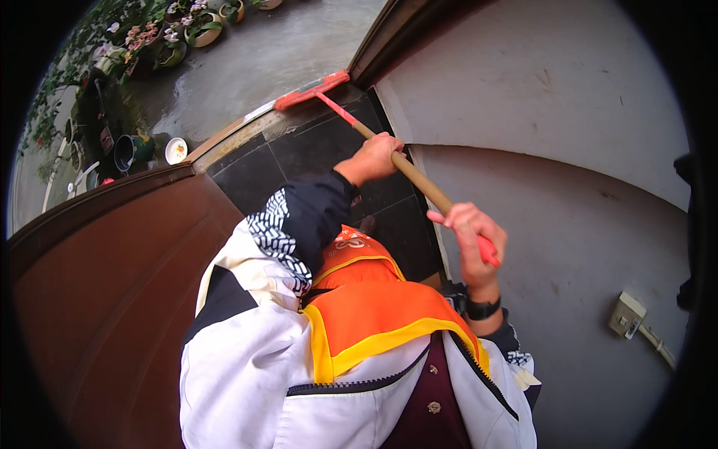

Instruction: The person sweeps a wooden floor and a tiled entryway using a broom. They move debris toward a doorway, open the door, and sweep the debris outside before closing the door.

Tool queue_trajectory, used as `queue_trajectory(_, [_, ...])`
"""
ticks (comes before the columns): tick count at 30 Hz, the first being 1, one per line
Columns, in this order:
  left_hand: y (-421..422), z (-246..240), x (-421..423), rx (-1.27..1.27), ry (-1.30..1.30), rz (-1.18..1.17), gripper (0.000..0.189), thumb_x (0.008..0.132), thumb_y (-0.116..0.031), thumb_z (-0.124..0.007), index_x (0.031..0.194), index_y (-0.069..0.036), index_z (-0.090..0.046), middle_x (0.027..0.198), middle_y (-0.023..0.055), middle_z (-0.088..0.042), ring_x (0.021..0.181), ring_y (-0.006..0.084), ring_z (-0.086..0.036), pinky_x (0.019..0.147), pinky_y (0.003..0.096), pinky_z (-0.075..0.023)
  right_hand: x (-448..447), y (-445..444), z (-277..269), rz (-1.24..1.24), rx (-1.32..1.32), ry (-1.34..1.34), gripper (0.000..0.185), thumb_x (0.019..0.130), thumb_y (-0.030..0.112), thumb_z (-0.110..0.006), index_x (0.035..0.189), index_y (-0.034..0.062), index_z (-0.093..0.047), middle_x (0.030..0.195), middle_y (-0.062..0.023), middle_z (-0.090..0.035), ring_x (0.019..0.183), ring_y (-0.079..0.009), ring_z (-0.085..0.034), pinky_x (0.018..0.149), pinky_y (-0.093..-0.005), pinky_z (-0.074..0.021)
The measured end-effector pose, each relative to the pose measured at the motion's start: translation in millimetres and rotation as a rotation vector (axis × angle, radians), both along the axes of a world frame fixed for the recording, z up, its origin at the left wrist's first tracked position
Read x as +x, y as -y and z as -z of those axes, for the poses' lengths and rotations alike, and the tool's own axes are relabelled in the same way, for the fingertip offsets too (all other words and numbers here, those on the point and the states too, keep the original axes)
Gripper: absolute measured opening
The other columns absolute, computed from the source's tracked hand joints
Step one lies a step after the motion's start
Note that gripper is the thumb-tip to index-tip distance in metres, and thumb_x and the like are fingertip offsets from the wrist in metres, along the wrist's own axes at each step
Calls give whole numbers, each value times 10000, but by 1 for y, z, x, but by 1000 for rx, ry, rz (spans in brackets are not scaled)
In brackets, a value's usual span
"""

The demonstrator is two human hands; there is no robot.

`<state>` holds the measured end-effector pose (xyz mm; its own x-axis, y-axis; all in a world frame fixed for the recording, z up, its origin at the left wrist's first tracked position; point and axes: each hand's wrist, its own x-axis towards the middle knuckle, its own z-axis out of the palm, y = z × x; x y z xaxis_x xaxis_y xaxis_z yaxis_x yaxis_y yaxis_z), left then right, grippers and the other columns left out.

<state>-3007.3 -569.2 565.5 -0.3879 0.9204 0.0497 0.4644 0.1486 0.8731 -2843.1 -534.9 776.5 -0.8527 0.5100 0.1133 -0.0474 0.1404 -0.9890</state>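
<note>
Both hands are on a long-handled floor sweeper [423, 182]. It has a tan shaft, a red lower socket and a wide red head [311, 92]; whether the head carries bristles or a rubber blade is hard to make out. My left hand [374, 157] wraps the shaft partway down. Near its top end, my right hand [481, 238] grips it by the red end cap, with a black band on that wrist. The head lies along the raised door sill [247, 124], its far end against the foot of the door frame [367, 47].
Black floor tiles [297, 151] lie inside the sill, between a brown door [129, 292] and a grey-white wall [538, 101]. A switch box [627, 315] is mounted on the wall. Outside, potted flowers [205, 31], a dark bucket [133, 152] and a white dish [176, 151] stand on wet-looking concrete [263, 50].
</note>
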Motion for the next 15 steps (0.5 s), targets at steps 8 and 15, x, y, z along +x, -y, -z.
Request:
queue_trajectory(8, [-6,-31,42,-197,117,223,88,643,-85,-638,716,-43,-613,716,186,-609,753,377,-602,657,439,-486,47,-16,-36,128,-208,-33,178,864,-22,-426,691,-10,-467,718,-98,-491,738,-197,-487,767,-544,-547])
queue_trajectory(15, [-41,-19,22,-163,-8,119,104,658,-118,-637,735,-51,-621,759,171,-613,821,358,-591,690,446,-486,33,-36,-8,185,-233,-73,205,875,-9,-410,674,16,-436,710,-89,-464,742,-194,-465,802,-570,-528])
